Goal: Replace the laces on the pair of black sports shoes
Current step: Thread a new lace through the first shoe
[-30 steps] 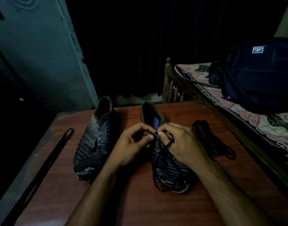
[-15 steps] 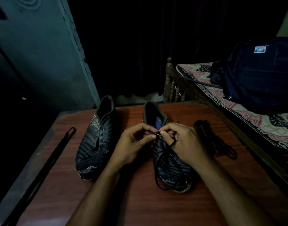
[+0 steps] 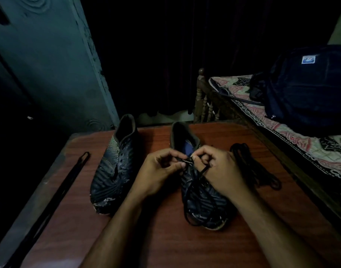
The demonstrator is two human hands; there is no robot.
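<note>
Right shoe (image 3: 202, 202) black, ribbed, scuffed at toe, mid-worktop; loose black lace (image 3: 194, 190) looping over upper. Left hand (image 3: 158, 175) and right hand (image 3: 221, 171) over its throat, fingers pinched on lace tip. Left shoe (image 3: 113, 169) unlaced just beside. Lace bundle (image 3: 252, 167) right, flat lace (image 3: 55, 200) left. Worktop (image 3: 165, 244) reddish wood. Bed (image 3: 301, 136) with backpack (image 3: 308, 89) at right; room dark.

Your left hand (image 3: 158, 171) and right hand (image 3: 219, 171) meet over the right shoe (image 3: 202, 202), fingertips pinched together on its lace (image 3: 199, 172), forearms angled inward.
</note>
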